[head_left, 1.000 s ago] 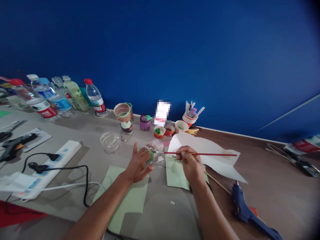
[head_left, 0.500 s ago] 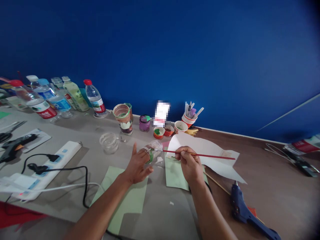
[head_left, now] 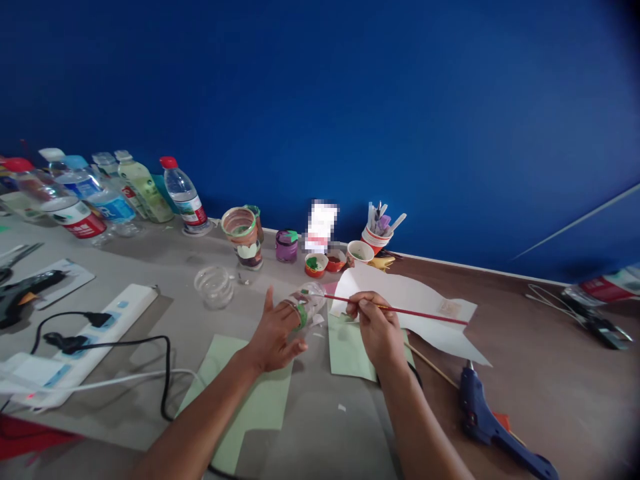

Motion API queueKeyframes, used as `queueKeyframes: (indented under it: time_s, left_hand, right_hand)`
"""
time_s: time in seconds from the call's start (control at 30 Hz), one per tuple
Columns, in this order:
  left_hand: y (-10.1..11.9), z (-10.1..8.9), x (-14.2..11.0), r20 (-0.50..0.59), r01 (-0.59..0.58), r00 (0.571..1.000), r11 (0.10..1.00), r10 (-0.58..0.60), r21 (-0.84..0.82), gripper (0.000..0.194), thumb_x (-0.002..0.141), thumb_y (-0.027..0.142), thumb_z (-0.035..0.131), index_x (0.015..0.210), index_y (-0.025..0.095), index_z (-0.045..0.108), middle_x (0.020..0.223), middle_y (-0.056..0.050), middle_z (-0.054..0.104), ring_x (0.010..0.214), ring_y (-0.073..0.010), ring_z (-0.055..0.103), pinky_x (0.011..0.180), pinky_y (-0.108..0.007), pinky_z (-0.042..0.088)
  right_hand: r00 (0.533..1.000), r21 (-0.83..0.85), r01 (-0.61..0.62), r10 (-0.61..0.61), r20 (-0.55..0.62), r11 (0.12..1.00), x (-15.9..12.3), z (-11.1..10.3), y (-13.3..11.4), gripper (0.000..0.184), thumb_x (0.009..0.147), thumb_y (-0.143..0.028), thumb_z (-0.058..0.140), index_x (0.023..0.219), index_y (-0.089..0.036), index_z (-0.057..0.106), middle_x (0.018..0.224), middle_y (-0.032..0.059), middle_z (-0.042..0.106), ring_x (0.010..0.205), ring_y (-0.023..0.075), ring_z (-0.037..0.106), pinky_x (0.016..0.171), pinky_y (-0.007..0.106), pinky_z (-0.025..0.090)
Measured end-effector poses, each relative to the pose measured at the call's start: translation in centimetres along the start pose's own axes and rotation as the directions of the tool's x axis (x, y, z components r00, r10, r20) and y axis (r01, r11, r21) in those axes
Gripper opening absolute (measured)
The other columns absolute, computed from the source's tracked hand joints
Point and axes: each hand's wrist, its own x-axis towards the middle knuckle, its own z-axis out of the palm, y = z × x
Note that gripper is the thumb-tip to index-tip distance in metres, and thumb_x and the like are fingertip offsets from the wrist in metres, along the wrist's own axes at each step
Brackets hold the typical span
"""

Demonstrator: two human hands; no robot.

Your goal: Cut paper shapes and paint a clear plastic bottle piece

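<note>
My left hand holds a clear plastic bottle piece lying on its side, with green paint near its rim. Some of those fingers are hidden at the piece's open end; thumb and index finger stick out. My right hand pinches a thin red paintbrush, whose tip reaches the plastic's side. Beyond stand small cut paper cups of green paint and red-brown paint. A white paper cup is beside them.
Left are a power strip with cables, several bottles and a clear plastic ring. A painted cup and purple jar stand behind. Green paper, white paper and a blue glue gun lie nearer.
The view has shifted slightly, so things sit a little further left. The plastic piece appears slightly turned, with more green showing; both hands keep their hold.
</note>
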Motion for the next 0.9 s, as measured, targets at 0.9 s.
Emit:
queueKeyframes:
  time_s: [0.9]
  left_hand:
    - [-0.07, -0.37, 0.07, 0.050, 0.007, 0.999, 0.999, -0.010, 0.053, 0.063, 0.093, 0.066, 0.018, 0.089, 0.022, 0.063, 0.104, -0.010, 0.071, 0.100, -0.0259, 0.063, 0.119, -0.061, -0.004]
  right_hand:
    - [0.994, -0.088, -0.016, 0.026, 0.111, 0.996, -0.61, -0.17, -0.73, 0.013, 0.068, -0.023, 0.061, 0.063, -0.020, 0.072, 0.055, 0.0008, 0.060, 0.058, 0.0151, 0.051, 0.058, 0.030, 0.037]
